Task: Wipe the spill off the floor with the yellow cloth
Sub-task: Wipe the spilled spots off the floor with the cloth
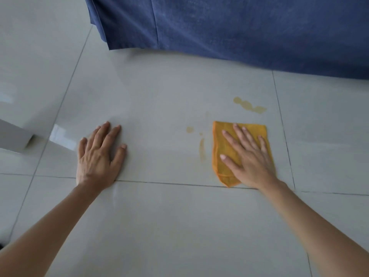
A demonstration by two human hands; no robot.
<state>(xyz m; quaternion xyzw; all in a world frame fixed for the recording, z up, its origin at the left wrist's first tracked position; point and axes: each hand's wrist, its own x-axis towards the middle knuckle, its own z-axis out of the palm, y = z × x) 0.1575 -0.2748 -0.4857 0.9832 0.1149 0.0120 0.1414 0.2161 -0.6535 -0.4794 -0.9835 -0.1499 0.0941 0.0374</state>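
- Head view shows your right hand [250,156] pressed flat on the folded yellow microfibre cloth [223,150], fingers spread wide and pinning it to the pale glossy tiled floor [159,216] rather than gripping it.
- Your left hand [99,154] lies open and empty, palm down on the bare tile well off at 9 o'clock from the cloth, bracing you.
- The cloth sits at about 3 o'clock in the frame, its near corner touching a grout line [169,183].
- The tan liquid spill [249,105] is in patches: a blotchy chain just beyond the cloth at 12 o'clock, and a streak [202,148] with small drops just beside its left edge.
- Risk, as I judge it: a flat push may smear the thin liquid instead of lifting it.
- Sweeping toward 12 o'clock could drive wetness toward the hanging dark blue fabric [239,27].
- Your bracing palm could slip on the shiny tile.
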